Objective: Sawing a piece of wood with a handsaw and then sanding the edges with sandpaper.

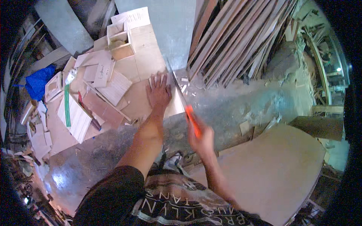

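Observation:
My left hand (159, 92) lies flat with its fingers spread on a pale plywood board (147, 49), close to the board's right edge. My right hand (201, 139), a little blurred, is wrapped round the orange handle of a handsaw (192, 119). The saw's thin blade (175, 81) runs up and away along the board's right edge, just right of my left hand. Whether its teeth touch the wood I cannot tell. An open wooden box (123, 52) stands on the board beyond my left hand.
Wood offcuts (98, 71), a green strip (67, 105) and a blue cloth or bag (39, 81) lie to the left. Long wooden strips (241, 37) lean at the far right. A large brown panel (267, 169) lies near right. Small scraps (184, 80) litter the grey floor.

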The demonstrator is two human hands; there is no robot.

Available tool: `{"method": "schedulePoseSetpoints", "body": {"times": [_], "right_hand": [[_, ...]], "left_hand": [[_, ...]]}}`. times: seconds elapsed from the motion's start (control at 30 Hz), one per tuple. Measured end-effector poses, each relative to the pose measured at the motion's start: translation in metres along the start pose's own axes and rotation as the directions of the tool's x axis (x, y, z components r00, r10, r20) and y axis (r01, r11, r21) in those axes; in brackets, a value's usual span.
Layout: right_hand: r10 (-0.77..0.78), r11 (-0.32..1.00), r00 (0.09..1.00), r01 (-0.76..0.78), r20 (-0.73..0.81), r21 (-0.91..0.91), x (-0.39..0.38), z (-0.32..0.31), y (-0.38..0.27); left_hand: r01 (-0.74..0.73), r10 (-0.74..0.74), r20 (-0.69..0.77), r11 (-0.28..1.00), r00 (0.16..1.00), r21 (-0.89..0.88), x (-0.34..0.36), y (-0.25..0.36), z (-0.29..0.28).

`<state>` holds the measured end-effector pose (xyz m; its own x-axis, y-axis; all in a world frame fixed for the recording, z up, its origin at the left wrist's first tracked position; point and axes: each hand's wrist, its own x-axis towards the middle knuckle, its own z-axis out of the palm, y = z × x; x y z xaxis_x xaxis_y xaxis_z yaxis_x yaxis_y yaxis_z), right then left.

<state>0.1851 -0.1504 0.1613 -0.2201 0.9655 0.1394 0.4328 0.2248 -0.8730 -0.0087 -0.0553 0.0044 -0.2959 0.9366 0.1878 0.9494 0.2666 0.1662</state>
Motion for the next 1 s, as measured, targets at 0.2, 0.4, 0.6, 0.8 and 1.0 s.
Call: {"method": "schedulePoseSetpoints", "body": {"times": [0.2, 0.4, 0.6, 0.8, 1.0], "right_hand": [[0.309, 0.951, 0.943, -0.303, 0.124, -0.066, -0.015, -0.022, -0.049], [0.235, 0.969, 0.969, -0.228, 0.074, -0.097, 0.028, -0.003, -0.019], [0.254, 0.967, 0.963, -0.254, 0.089, -0.021, -0.032, -0.043, -0.073], [-0.005, 0.984, 0.998, -0.006, -0.063, -0.180, 0.049, 0.009, 0.020], [0.139, 0.987, 0.985, -0.130, 0.100, -0.091, -0.036, -0.042, -0.059]], "left_hand": [[0.030, -0.032, 0.070, 0.999, 0.997, 0.030, -0.007, -0.005, -0.002], [0.032, -0.020, 0.328, 0.999, 0.944, -0.033, -0.033, 0.021, 0.000], [0.048, -0.051, 0.105, 0.998, 0.993, 0.030, -0.004, -0.005, -0.006], [-0.074, 0.078, 0.047, 0.995, 0.996, -0.074, -0.018, 0.048, 0.004], [0.001, -0.001, -0.013, 1.000, 1.000, 0.011, -0.016, -0.001, 0.011]]}}
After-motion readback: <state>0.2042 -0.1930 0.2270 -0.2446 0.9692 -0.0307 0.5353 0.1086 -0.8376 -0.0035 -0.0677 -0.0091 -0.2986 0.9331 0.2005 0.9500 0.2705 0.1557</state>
